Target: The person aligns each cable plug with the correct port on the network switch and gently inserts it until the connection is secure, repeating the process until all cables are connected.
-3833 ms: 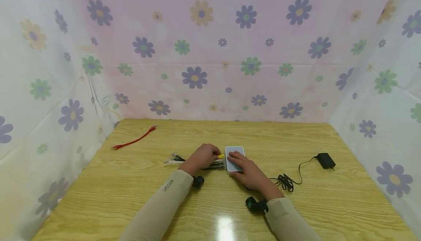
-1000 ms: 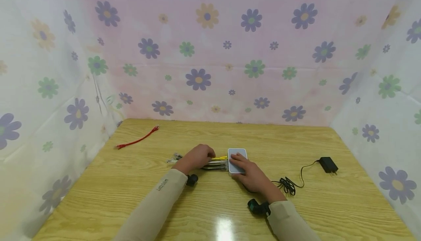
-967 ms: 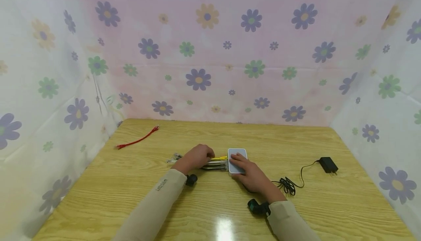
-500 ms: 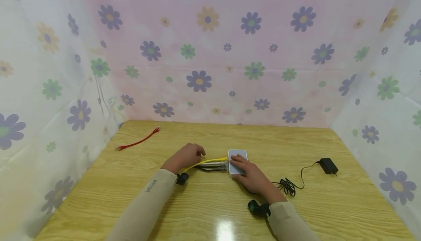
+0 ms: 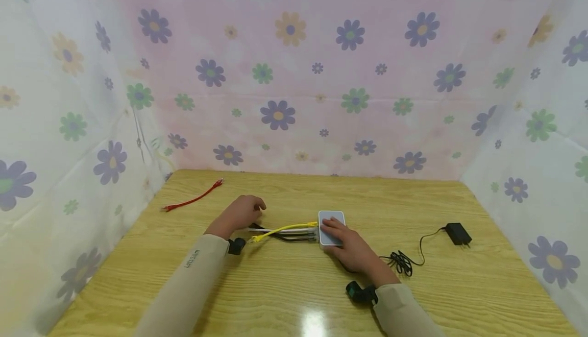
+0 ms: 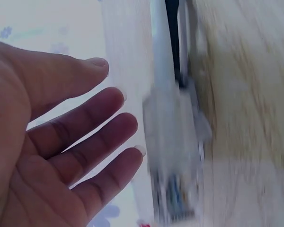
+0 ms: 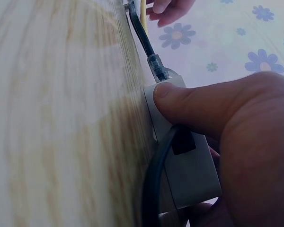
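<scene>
My right hand (image 5: 349,247) grips a small white and grey network switch (image 5: 332,218) on the table; its fingers lie over the top and, in the right wrist view, the thumb (image 7: 170,99) presses the side. A yellow network cable (image 5: 285,227) runs left from the switch, its free plug end lying across the others. Below it, white and black network cables (image 5: 291,238) also run into the switch's left side. My left hand (image 5: 240,212) hovers at their free ends, fingers loosely bent and holding nothing. Close to its fingertips in the left wrist view is a clear plug (image 6: 173,127).
A short red network cable (image 5: 195,198) lies at the back left. On the right is a black power adapter (image 5: 457,234), its thin coiled cord (image 5: 401,263) leading toward the switch. Flowered cloth (image 5: 294,87) encloses the wooden table (image 5: 275,296) at the back and sides.
My left hand has let go of the yellow cable and moved left, away from the switch. The yellow cable's free end now shows. My right hand has stayed on the switch.
</scene>
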Demonstrator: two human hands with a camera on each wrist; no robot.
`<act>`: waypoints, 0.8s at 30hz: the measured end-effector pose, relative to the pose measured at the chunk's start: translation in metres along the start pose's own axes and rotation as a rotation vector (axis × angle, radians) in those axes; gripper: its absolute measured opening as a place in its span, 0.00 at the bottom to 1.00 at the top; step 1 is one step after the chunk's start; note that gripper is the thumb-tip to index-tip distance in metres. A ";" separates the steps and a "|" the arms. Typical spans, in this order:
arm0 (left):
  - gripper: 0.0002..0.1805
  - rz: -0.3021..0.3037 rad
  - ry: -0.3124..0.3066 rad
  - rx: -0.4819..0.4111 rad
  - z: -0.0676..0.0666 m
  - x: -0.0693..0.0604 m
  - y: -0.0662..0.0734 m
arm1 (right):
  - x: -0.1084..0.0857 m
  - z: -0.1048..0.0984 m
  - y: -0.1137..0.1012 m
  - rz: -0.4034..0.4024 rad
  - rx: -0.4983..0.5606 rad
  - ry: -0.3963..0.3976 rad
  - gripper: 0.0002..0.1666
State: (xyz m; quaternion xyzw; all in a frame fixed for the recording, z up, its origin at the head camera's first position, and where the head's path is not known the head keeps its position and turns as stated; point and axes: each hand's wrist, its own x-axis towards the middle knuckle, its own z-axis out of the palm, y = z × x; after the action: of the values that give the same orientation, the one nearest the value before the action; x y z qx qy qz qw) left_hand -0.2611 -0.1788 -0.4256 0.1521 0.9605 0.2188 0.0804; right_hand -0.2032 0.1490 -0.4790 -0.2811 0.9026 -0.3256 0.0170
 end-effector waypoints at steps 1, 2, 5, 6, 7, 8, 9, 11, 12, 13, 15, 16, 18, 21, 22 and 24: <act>0.14 -0.004 0.007 0.005 -0.002 -0.001 -0.003 | 0.000 0.000 0.000 -0.001 0.001 0.000 0.33; 0.14 -0.007 0.013 0.007 -0.003 -0.002 -0.005 | 0.000 0.000 0.000 -0.002 0.003 0.000 0.33; 0.14 -0.026 0.032 0.010 -0.008 -0.004 -0.012 | 0.000 0.001 0.001 -0.001 0.004 -0.001 0.33; 0.14 -0.029 0.039 0.015 -0.009 -0.004 -0.014 | 0.000 0.001 0.001 -0.002 0.004 -0.002 0.33; 0.14 -0.027 0.045 0.020 -0.010 -0.005 -0.017 | 0.000 0.001 0.001 -0.003 0.004 -0.002 0.33; 0.14 -0.034 0.050 0.017 -0.011 -0.005 -0.019 | 0.000 0.001 0.002 -0.004 0.002 -0.002 0.33; 0.15 -0.042 0.055 0.013 -0.012 -0.006 -0.021 | 0.000 0.002 0.002 -0.004 0.000 -0.003 0.33; 0.15 -0.051 0.067 0.017 -0.014 -0.006 -0.026 | 0.000 0.002 0.002 -0.005 -0.001 -0.005 0.33; 0.15 -0.056 0.072 0.018 -0.015 -0.006 -0.029 | 0.000 0.002 0.003 -0.004 -0.002 -0.005 0.33; 0.15 -0.061 0.079 0.022 -0.015 -0.006 -0.032 | 0.000 0.002 0.003 -0.004 -0.004 -0.005 0.33; 0.16 -0.079 0.090 0.025 -0.015 -0.006 -0.037 | 0.000 0.001 0.003 -0.001 -0.003 -0.005 0.33; 0.16 -0.086 0.093 0.029 -0.015 -0.006 -0.040 | 0.000 0.001 0.002 -0.002 -0.001 -0.005 0.33; 0.16 -0.108 0.096 0.032 -0.015 -0.006 -0.046 | 0.000 0.000 0.002 -0.002 0.001 -0.004 0.33; 0.18 -0.133 0.109 0.040 -0.015 -0.005 -0.055 | 0.000 0.000 0.001 -0.001 0.007 -0.004 0.33; 0.18 -0.137 0.116 0.043 -0.016 -0.005 -0.057 | 0.000 -0.001 0.001 -0.002 0.009 -0.003 0.33; 0.18 -0.146 0.136 0.052 -0.017 -0.005 -0.061 | 0.000 -0.001 0.001 -0.002 0.009 -0.003 0.33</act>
State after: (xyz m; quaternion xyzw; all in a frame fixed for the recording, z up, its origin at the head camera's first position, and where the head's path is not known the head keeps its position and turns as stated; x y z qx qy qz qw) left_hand -0.2759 -0.2393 -0.4368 0.0685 0.9777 0.1969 0.0270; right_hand -0.2039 0.1495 -0.4788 -0.2823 0.9008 -0.3294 0.0191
